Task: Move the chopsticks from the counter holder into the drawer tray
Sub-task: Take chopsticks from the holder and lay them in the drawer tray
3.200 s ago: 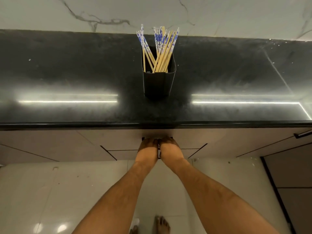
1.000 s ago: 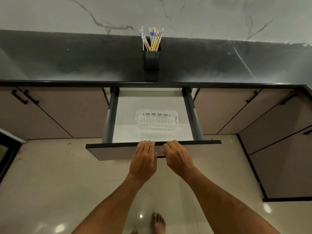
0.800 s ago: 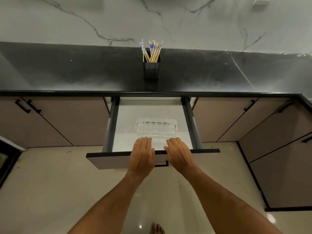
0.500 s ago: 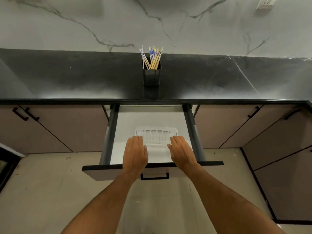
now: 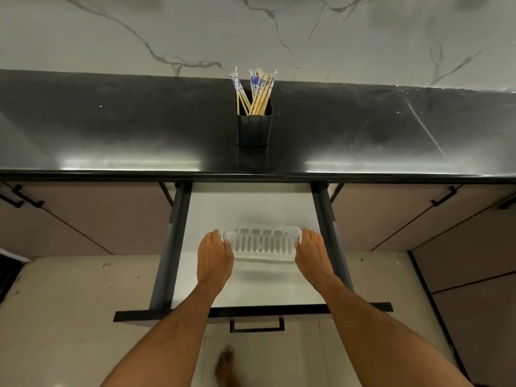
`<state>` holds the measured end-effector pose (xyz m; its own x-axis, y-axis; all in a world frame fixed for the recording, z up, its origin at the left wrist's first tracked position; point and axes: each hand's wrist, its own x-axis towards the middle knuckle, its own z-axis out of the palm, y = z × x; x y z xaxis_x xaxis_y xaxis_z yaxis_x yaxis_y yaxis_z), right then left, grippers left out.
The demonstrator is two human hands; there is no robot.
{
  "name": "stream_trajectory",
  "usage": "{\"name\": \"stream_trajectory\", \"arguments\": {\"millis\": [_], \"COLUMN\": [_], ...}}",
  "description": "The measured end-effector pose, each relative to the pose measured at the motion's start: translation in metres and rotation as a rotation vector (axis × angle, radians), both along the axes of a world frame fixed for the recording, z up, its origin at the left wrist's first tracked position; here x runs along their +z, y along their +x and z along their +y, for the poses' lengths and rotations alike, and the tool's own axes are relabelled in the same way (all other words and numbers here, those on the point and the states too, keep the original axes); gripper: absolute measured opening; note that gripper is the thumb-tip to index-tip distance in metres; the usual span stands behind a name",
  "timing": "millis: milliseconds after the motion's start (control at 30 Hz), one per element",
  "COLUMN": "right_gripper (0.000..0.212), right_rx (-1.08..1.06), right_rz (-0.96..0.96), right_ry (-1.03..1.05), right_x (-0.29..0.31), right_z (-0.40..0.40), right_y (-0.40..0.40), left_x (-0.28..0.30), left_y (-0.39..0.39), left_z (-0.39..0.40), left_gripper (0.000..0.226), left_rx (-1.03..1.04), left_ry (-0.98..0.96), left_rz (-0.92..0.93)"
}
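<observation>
Head view: the drawer (image 5: pixel 252 216) stands open. The left hand (image 5: pixel 214 255) and right hand (image 5: pixel 312 254) each grasp one end of the white tray (image 5: pixel 262 243) inside it. The chopsticks (image 5: pixel 255 90) stand upright in the black holder (image 5: pixel 254 129) on the counter (image 5: pixel 111 129), untouched. Step in hand, by judgement: positioning the tray. Next move: release the tray and reach for the chopsticks.

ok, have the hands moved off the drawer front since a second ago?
Yes. Both hands, left and right, went forward past the drawer front to the tray ends.
</observation>
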<state>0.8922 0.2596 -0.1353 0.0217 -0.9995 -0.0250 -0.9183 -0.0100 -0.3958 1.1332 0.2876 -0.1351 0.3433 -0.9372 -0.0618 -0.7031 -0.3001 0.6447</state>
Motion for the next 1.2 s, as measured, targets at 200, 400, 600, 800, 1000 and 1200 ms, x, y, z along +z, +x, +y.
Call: {"name": "stream_trajectory", "arguments": {"millis": [200, 400, 600, 800, 1000, 1200], "right_gripper": [0.015, 0.028, 0.027, 0.032, 0.030, 0.026], "right_rx": [-0.246, -0.320, -0.313, -0.304, -0.279, -0.279], "right_rz": [-0.108, -0.133, -0.116, -0.095, -0.098, -0.131], "right_ry": [0.183, 0.317, 0.337, 0.344, 0.342, 0.350], "right_x": [-0.027, -0.040, -0.044, -0.037, -0.035, -0.039], "right_z": [-0.030, -0.040, -0.047, -0.052, -0.051, -0.050], "right_y": [0.000, 0.005, 0.012, 0.013, 0.013, 0.015], "left_x": [-0.030, -0.059, -0.066, -0.069, -0.065, -0.061], "left_y": [0.010, 0.020, 0.014, 0.011, 0.011, 0.012], "left_z": [-0.041, -0.058, -0.060, -0.053, -0.049, -0.049], "left_gripper": [0.033, 0.024, 0.023, 0.021, 0.018, 0.015], "left_rx": [0.056, 0.061, 0.048, 0.069, 0.089, 0.097], "left_ry": [0.090, 0.193, 0.220, 0.182, 0.168, 0.160], "left_rz": [0.187, 0.239, 0.305, 0.383, 0.411, 0.441]}}
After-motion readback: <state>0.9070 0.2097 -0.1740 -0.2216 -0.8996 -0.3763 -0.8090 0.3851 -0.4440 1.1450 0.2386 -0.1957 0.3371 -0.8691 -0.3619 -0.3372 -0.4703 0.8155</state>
